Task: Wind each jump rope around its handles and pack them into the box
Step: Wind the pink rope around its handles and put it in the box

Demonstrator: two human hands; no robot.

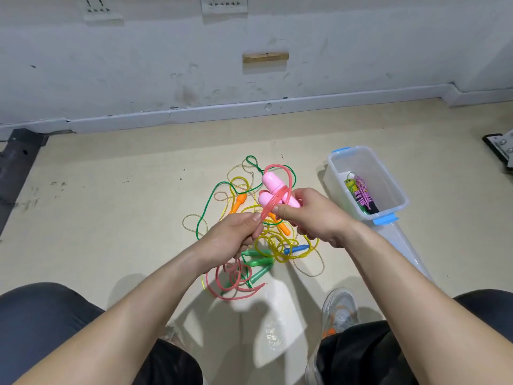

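My right hand (pixel 313 215) grips two pink jump rope handles (pixel 273 187) held side by side above the floor. A few turns of the pink rope (pixel 287 190) lie around them. My left hand (pixel 236 234) pinches the same pink rope just left of the handles; its loose tail (pixel 236 284) hangs to the floor below. Under my hands lies a tangle of yellow, green and speckled ropes with orange handles (pixel 238 202), green handles (pixel 258 263) and a blue handle (pixel 297 249). The clear box (pixel 388 173) with blue clips stands to the right and holds a wound purple and green rope bundle (pixel 361 194).
The box's clear lid (pixel 402 245) lies on the floor against its near end. My knees and a grey shoe (pixel 340 309) frame the bottom of the view. A wall with a skirting board runs across the back. A dark metal piece (pixel 16 159) sits far left.
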